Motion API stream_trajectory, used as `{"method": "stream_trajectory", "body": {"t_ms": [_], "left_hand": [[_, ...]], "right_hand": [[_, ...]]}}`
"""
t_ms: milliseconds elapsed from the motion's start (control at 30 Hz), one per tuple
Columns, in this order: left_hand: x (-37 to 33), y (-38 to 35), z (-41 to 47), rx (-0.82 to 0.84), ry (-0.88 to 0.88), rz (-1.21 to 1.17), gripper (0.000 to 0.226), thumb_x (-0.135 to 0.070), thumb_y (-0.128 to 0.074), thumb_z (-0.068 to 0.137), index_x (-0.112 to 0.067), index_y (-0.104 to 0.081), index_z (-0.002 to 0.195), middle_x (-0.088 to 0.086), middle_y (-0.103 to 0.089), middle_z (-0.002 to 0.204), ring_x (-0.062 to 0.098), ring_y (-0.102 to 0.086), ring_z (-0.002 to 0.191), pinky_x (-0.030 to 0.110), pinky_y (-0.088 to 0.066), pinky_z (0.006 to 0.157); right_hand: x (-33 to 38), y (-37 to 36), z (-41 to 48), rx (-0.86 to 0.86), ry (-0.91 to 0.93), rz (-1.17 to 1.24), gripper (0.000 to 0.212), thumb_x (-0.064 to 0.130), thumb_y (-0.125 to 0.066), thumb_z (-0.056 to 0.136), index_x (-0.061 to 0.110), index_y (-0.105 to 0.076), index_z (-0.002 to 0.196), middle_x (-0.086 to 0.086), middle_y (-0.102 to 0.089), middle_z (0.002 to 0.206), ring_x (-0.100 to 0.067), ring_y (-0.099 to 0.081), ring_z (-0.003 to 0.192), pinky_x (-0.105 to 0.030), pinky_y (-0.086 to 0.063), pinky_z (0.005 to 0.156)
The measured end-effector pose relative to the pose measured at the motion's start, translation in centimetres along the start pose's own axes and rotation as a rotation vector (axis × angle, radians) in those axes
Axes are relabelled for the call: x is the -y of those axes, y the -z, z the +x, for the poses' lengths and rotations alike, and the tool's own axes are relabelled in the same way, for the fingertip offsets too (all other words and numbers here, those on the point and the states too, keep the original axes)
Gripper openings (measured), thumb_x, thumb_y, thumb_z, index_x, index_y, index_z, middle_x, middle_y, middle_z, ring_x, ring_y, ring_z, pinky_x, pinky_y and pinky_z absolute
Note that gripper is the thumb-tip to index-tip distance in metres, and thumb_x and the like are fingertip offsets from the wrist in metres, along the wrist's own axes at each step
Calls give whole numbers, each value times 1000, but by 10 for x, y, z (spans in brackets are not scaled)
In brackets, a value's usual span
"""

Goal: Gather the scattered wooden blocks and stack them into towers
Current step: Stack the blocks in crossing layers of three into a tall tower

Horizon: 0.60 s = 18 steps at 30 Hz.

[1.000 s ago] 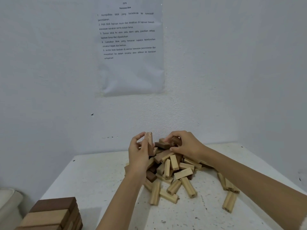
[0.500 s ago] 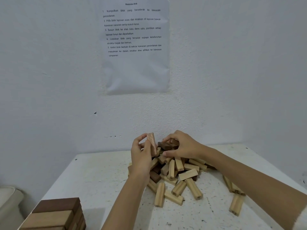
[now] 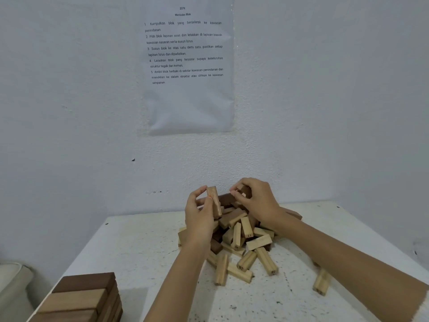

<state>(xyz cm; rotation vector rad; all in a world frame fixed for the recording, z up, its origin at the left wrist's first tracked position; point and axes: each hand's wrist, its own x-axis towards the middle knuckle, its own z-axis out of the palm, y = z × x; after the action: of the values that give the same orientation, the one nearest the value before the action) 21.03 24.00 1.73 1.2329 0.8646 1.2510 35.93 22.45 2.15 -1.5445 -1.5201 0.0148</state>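
Wood fills the middle of the white speckled desk point(image 3: 139, 252): a loose pile of pale and dark rectangular wooden blocks point(image 3: 258, 242) lies toward the back, near the white wall point(image 3: 69, 112), with the blocks crossing and leaning on one another at every angle.

The left hand point(image 3: 199, 221) is raised over the pile's left side. Its grip pinches a reddish-tan rectangular wooden block point(image 3: 214, 201) between thumb and fingers; this block stands nearly upright, its top leaning a little to the left, clear of the blocks below.

The right hand point(image 3: 260, 203) hovers over the back of the pile, just beside the left. Its grip is curled round a dark brown wooden block point(image 3: 245, 191), of which only a small part shows between the fingers.

At the desk's near left corner, well apart from the pile, stands a stacked tower of pale and dark brown wooden blocks point(image 3: 86, 296), its layers laid flat and side by side. A single pale wooden block point(image 3: 321, 281) lies alone on the desk to the right of the pile, beside the right forearm.

A printed sheet in a clear sleeve point(image 3: 189, 101) hangs on the wall above. A cream rounded object point(image 3: 11, 275) shows at the left edge; what it is cannot be told.
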Motion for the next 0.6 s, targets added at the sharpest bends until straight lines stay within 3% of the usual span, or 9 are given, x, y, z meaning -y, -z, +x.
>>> {"method": "stream_trajectory", "body": {"t_ms": [133,267,400,500,600], "left_hand": [[-18,-6,-13,27,-104,46,27,-16,-47,97,-31,-54,118,2,-60,107,17,-63,95,27,-50,79],[-32,-13,-38,96,-203,98,26,-15,-46,98,-29,-54,118,2,-61,98,14,-64,84,15,-50,63],[-40,-14,-66,142,-217,146,19,-22,-51,97,-28,-56,115,3,-63,96,12,-63,80,24,-55,70],[-44,-8,-81,146,-232,193,15,-26,-55,96,-26,-58,110,3,-65,90,14,-63,76,12,-47,54],[-48,1,-98,191,-192,208,13,-24,-57,95,-23,-59,108,1,-62,86,11,-60,74,12,-47,52]], "right_hand": [[20,19,-16,-128,-46,149,4,11,-69,87,14,-69,90,-1,-64,75,1,-50,61,-11,-41,60],[42,40,-36,-194,-98,251,7,17,-69,89,14,-67,94,-3,-66,76,-1,-48,57,-14,-43,57],[60,55,-58,-233,-172,320,5,19,-66,91,15,-68,94,6,-60,69,3,-52,58,-12,-45,63],[71,60,-75,-191,-200,365,7,17,-63,93,12,-67,94,7,-65,72,2,-58,58,-6,-44,62],[80,61,-94,-159,-209,382,6,17,-61,94,15,-67,93,5,-68,80,-5,-64,75,-20,-51,77]]}}
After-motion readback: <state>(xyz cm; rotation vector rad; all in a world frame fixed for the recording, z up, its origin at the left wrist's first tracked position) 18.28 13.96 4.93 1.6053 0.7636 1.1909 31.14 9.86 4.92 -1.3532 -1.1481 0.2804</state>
